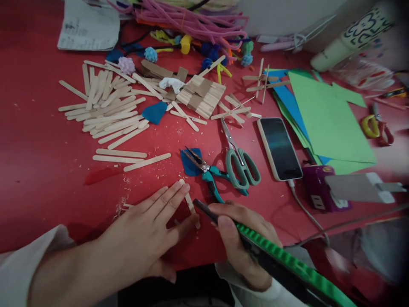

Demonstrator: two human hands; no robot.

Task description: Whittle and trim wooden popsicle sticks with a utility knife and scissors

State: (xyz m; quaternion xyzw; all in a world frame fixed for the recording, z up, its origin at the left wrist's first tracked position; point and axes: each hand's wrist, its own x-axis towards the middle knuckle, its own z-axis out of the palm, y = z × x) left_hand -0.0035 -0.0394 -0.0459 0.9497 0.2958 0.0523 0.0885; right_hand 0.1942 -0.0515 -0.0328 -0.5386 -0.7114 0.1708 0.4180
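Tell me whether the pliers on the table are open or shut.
Open: the pliers show their jaw tips apart over a blue piece, and their teal handles are spread.

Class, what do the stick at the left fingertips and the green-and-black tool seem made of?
Stick: likely bare wood, its pale tan surface matt and unpainted. Tool: probably plastic, given its bright moulded ridges; its dark tip may be metal, but that's unclear.

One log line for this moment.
left hand: flat, touching craft stick | right hand: gripping green-and-black tool, tip beside stick | nearby: pliers, scissors, phone | surface: red table
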